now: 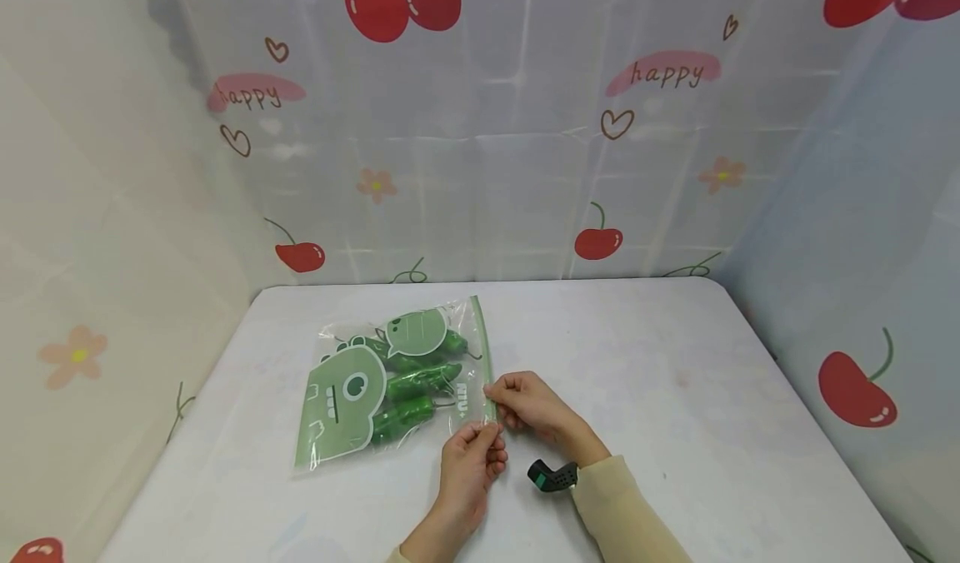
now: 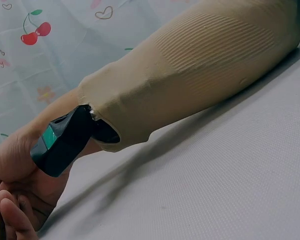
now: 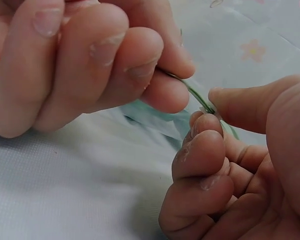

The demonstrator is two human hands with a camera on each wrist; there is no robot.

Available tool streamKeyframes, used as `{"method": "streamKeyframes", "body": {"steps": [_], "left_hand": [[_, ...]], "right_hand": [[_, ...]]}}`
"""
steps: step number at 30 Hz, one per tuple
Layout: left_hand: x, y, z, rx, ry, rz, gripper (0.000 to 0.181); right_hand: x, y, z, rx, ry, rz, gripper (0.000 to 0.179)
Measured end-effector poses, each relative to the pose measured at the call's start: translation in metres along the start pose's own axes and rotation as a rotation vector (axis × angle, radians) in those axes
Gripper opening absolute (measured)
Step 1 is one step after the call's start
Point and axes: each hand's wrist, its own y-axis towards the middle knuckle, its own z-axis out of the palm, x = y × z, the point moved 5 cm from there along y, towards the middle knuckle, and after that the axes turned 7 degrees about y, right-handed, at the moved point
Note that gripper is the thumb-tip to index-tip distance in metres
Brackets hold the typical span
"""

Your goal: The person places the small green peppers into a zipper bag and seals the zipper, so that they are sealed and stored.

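A clear zip bag [image 1: 461, 430] printed with a green cartoon dinosaur lies flat on the left half of the table, its green zip edge toward the right. Several green peppers [image 1: 423, 381] show inside. At the bag's near right corner my left hand [image 1: 467, 471] pinches the zip edge between thumb and index finger. Slightly farther up that edge, my right hand [image 1: 532, 409] pinches it too. The right wrist view has the green zip strip [image 3: 193, 92] running between both pinches, with the left hand [image 3: 85, 60] at upper left and the right hand [image 3: 239, 165] at right.
The white table [image 1: 720, 430] stands between patterned curtains at the back and sides. A black wrist device [image 1: 552, 475] sits on the right wrist, beside the beige sleeve [image 1: 626, 509].
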Motion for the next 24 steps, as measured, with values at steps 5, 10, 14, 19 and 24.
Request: {"method": "streamKeyframes", "body": {"steps": [5,10,14,19,24], "left_hand": [[0.0005,-0.0001,-0.0003,-0.001,-0.004,-0.007,0.019],[0.0006,-0.0008,-0.0004,0.0,0.009,-0.013,0.023],[0.001,-0.0014,-0.0001,-0.002,0.01,-0.014,0.024],[0.0009,-0.0014,0.0004,-0.003,0.006,-0.006,0.022],[0.001,-0.0015,0.0003,-0.008,0.009,-0.002,0.021]], "right_hand": [[0.0005,0.0033,-0.0015,-0.003,-0.004,-0.002,0.035],[0.0017,0.0045,-0.0025,-0.007,-0.013,-0.012,0.035],[0.002,0.0047,-0.0034,-0.021,-0.016,-0.015,0.035],[0.0025,0.0062,-0.0035,-0.03,-0.003,-0.023,0.035],[0.0017,0.0085,-0.0033,-0.045,0.02,-0.018,0.034]]}}
